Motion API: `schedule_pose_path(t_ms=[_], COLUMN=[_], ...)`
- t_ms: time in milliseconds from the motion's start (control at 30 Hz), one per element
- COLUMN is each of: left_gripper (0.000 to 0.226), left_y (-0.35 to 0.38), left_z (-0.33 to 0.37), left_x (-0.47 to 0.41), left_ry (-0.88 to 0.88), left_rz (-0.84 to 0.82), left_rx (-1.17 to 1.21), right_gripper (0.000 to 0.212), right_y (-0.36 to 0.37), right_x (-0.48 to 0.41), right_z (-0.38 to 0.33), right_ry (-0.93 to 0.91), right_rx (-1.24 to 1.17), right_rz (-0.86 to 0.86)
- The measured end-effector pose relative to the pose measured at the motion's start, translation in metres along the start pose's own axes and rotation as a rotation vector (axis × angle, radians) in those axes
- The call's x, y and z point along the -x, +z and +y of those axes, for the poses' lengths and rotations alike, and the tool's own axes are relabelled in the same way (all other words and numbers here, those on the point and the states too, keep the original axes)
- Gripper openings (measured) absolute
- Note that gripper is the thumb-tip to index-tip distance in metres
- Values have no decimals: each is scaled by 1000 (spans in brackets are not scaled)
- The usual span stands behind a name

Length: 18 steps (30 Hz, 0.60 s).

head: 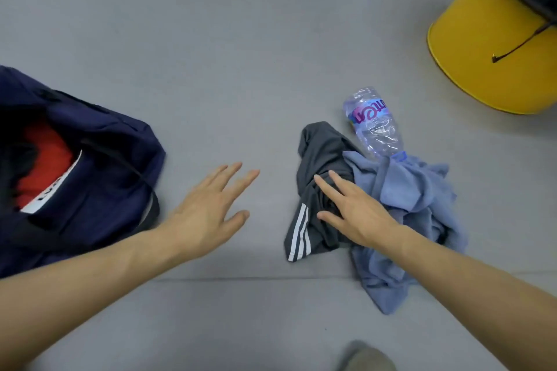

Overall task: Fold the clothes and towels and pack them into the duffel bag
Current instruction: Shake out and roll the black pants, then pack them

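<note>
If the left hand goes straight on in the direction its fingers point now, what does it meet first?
Probably nothing: the left hand points up and right across bare grey floor, passing left of the grey shorts and the bottle. Depth is uncertain.

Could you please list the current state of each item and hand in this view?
duffel bag: open, red garment inside
grey striped shorts: crumpled, unfolded, on the floor
blue towel: crumpled beside the shorts
plastic bottle: lying on its side, neck on the towel
left hand: open, empty
right hand: open, resting on the shorts
</note>
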<state>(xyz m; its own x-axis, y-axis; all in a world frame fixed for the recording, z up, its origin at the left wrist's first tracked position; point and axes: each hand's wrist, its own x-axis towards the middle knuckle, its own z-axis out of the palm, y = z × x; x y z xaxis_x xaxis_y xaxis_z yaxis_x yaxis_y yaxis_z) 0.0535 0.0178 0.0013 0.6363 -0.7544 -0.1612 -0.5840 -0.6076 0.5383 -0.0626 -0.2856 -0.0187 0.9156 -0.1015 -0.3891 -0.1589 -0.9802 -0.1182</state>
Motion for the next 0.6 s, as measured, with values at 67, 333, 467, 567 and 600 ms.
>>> schedule_pose_path(t_ms=[67,333,467,567,600], left_gripper=[66,73,74,74,73], left_y=[1,68,98,104,103], left_z=[15,41,28,17,15], left_x=[-18,-57,-44,-38,-37], left_ry=[121,125,34,8,-1], left_rz=[0,-75,-163,-199,-203], left_rx=[-89,-109,-109,-138,-139], right_gripper=[80,90,93,80,73], right_y=[14,69,85,85,84], right_x=[3,-13,-15,-17,-17], right_z=[2,-5,-10,-8,-7], right_ry=[9,115,150,151,150], right_rx=[-47,-162,-46,-22,-18], right_rz=[-3,-22,-60,-10,10])
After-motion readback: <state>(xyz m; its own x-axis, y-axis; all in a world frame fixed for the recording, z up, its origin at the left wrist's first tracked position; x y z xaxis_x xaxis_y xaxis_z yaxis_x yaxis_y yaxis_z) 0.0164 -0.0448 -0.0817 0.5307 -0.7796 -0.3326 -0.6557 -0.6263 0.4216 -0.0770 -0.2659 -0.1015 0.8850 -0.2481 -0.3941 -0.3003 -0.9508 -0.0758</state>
